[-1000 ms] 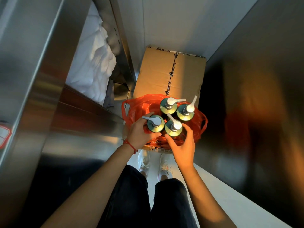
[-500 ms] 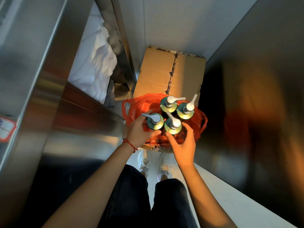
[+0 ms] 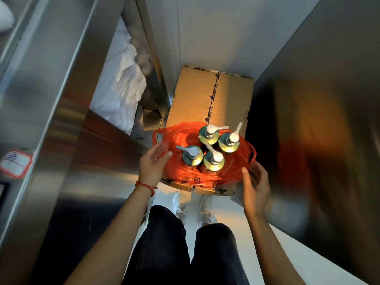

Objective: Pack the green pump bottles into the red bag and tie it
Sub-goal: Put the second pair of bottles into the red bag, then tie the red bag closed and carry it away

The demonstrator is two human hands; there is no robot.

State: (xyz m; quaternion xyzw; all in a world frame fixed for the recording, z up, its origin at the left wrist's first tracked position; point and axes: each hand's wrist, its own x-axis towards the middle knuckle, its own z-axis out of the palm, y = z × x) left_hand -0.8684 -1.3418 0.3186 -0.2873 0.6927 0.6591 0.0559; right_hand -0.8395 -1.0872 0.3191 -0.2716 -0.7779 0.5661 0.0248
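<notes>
On top of the cardboard box point(image 3: 207, 99): red bag point(image 3: 181, 171), mouth slack, four green pump bottles point(image 3: 211, 147) upright inside. Your left hand point(image 3: 152, 163) and right hand point(image 3: 255, 186) flank it, fingers spread, gripping nothing. Risk: pulling the handles unevenly could tip the tall bottles or snag a nozzle. Room: steel walls close on both sides; bag sits near the box's front edge.

Four green pump bottles point(image 3: 210, 150) with silver-white pump heads stand upright, clustered touching one another, inside my crumpled translucent red bag point(image 3: 186, 171), whose mouth lies open and untied, its handle loops slack at both sides.
</notes>
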